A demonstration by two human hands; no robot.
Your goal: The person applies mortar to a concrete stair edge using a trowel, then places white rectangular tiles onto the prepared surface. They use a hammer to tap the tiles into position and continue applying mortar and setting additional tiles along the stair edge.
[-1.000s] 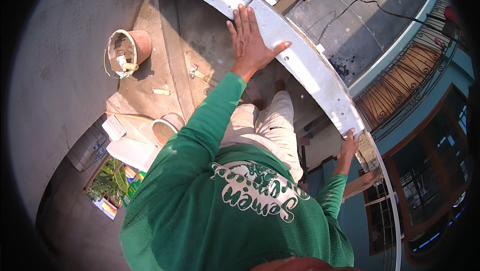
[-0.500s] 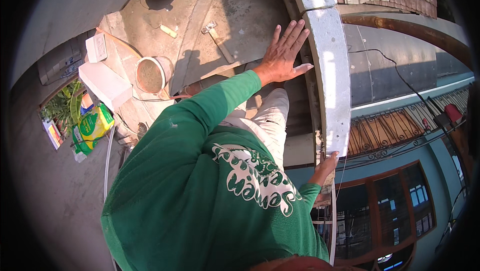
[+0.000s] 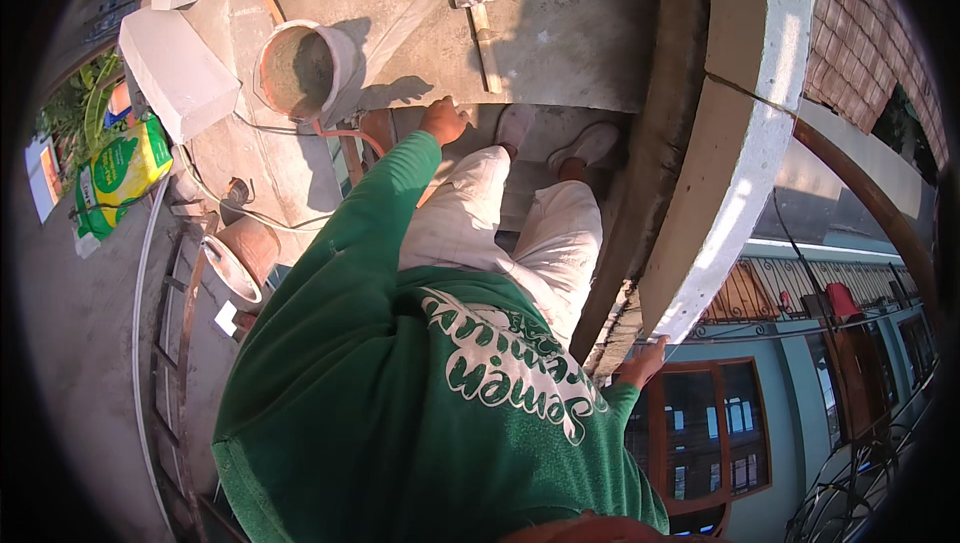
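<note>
My left hand (image 3: 445, 121) is off the wall, above the near edge of the concrete slab. Its fingers look curled, and nothing shows in them. My right hand (image 3: 643, 363) is at the near end of a row of pale lightweight blocks (image 3: 735, 178), its fingers against the end corner of the nearest one. Part of that hand is hidden behind the block and my sleeve. A dark joint separates this block from the one beyond. Under the blocks runs a rough grey concrete ledge (image 3: 655, 123).
A hammer (image 3: 482, 41) lies on the slab, beside a mortar bucket (image 3: 300, 71). White blocks (image 3: 185, 73), another bucket (image 3: 243, 258) and a green-yellow bag (image 3: 122, 178) are at left. My feet are on steps below the slab edge. Beyond the wall is a drop toward a blue house (image 3: 790, 413).
My left hand has left the block and swung left and down, its spread fingers now curled. The right hand stays at the block's end. The view has shifted, showing more of the blocks' inner side.
</note>
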